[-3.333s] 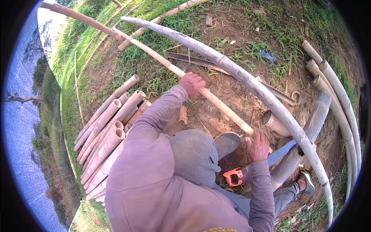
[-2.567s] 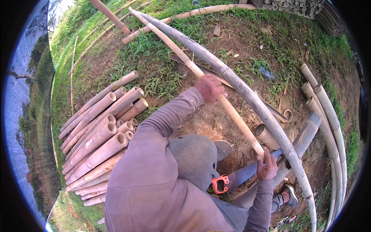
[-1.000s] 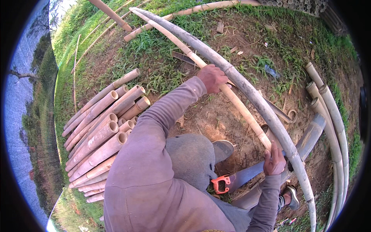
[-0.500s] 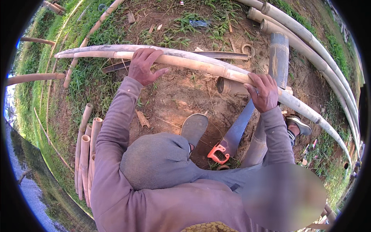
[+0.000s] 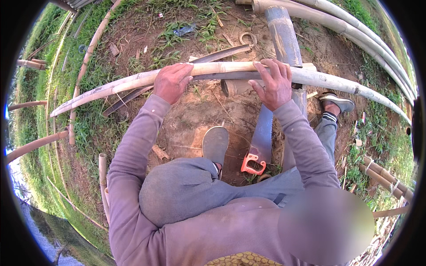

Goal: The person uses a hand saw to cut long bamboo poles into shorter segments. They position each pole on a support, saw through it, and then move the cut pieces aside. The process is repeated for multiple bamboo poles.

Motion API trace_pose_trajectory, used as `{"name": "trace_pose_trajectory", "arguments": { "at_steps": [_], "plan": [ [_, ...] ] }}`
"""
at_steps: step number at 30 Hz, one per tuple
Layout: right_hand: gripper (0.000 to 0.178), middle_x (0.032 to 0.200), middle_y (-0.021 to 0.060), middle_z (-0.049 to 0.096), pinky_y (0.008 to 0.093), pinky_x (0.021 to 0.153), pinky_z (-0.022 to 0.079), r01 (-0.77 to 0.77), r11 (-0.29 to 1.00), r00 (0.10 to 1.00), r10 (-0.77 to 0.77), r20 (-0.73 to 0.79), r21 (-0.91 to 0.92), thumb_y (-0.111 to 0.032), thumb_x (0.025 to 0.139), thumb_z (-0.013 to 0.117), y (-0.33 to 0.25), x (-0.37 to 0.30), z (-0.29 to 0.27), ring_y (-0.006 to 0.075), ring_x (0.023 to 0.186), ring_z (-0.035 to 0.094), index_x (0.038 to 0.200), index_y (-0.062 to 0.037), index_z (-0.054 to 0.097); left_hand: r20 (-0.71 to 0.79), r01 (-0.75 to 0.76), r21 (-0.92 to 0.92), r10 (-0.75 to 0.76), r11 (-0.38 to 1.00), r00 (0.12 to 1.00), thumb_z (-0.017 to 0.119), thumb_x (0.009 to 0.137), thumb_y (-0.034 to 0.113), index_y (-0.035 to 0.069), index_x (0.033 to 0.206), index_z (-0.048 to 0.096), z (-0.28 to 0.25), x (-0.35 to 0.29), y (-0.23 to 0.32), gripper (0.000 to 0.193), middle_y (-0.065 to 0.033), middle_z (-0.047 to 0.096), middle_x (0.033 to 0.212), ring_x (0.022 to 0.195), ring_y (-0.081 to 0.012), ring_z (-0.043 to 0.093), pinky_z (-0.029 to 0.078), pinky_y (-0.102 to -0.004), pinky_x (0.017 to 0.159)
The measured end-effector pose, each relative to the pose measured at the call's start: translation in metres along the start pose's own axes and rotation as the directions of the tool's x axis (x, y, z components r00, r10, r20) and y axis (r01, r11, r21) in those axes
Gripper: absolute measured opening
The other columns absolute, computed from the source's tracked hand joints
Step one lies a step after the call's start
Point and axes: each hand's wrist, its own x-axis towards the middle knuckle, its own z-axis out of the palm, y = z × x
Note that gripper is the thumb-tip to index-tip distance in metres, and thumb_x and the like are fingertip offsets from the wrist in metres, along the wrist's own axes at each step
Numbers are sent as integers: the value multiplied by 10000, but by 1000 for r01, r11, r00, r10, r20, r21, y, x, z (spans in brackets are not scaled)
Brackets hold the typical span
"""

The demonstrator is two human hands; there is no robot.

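Observation:
A long, pale bamboo pole [image 5: 217, 67] lies crosswise in front of me, seemingly two lengths or split halves side by side. My left hand [image 5: 172, 83] is closed over its left middle part, and my right hand [image 5: 274, 84] grips it further right, where a thick, dark bamboo log [image 5: 284, 37] passes beneath. Under my right forearm rests a handsaw [image 5: 262, 133] with a blue-grey blade and an orange handle, its blade tip up near the pole. A short bamboo piece [image 5: 237, 87] sits on the soil below the pole, between my hands. Fingertips under the pole are hidden.
Long bamboo poles [image 5: 328, 23] curve along the far right. A dark split strip [image 5: 222, 54] and a bamboo ring [image 5: 248, 38] lie beyond the pole. Upright bamboo stubs [image 5: 103, 173] stand at left, and a tied bamboo bundle [image 5: 385, 176] lies at right. My shoe [image 5: 215, 144] is near the saw.
My view has swung to the right. The pole's left end sits lower and its right part higher in view; my right hand appears closer to my left. Both hands keep hold.

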Motion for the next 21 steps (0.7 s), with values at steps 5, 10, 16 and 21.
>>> {"name": "trace_pose_trajectory", "arguments": {
  "at_steps": [5,10,16,21],
  "plan": [
    [369,911,113,748,448,884,548,-450,886,550,179,816,109,-362,956,749,-87,-189,-32,307,974,756,1216,-109,679,91,18,74,-25,997,996,834,901,202,148,1263,793,-8,14,8,369,-49,763,1255,1222,-287,680,522,-435,1068],
    [704,1149,175,758,508,868,600,-270,961,174,106,979,-56,-424,937,755,-132,-261,-37,363,1076,758,1558,-237,480,199,56,195,-95,979,975,831,906,210,157,1288,790,-17,20,16,388,-56,720,1205,1158,-298,665,531,-437,1036],
    [555,1212,187,734,490,959,563,-617,785,210,231,950,-55,-432,945,784,-136,-272,-24,384,1127,741,1403,-189,583,274,101,276,-179,956,945,798,946,271,208,1312,777,-18,30,22,372,-57,696,1169,1149,-290,675,538,-446,1017],
    [480,1197,207,699,488,890,570,-817,551,460,444,769,171,-221,938,768,-154,-257,-116,396,1014,715,1357,-85,578,328,120,379,-254,918,910,775,973,290,243,1321,771,-23,37,37,351,-63,685,1166,1136,-296,686,545,-456,1005]
  ]
}}
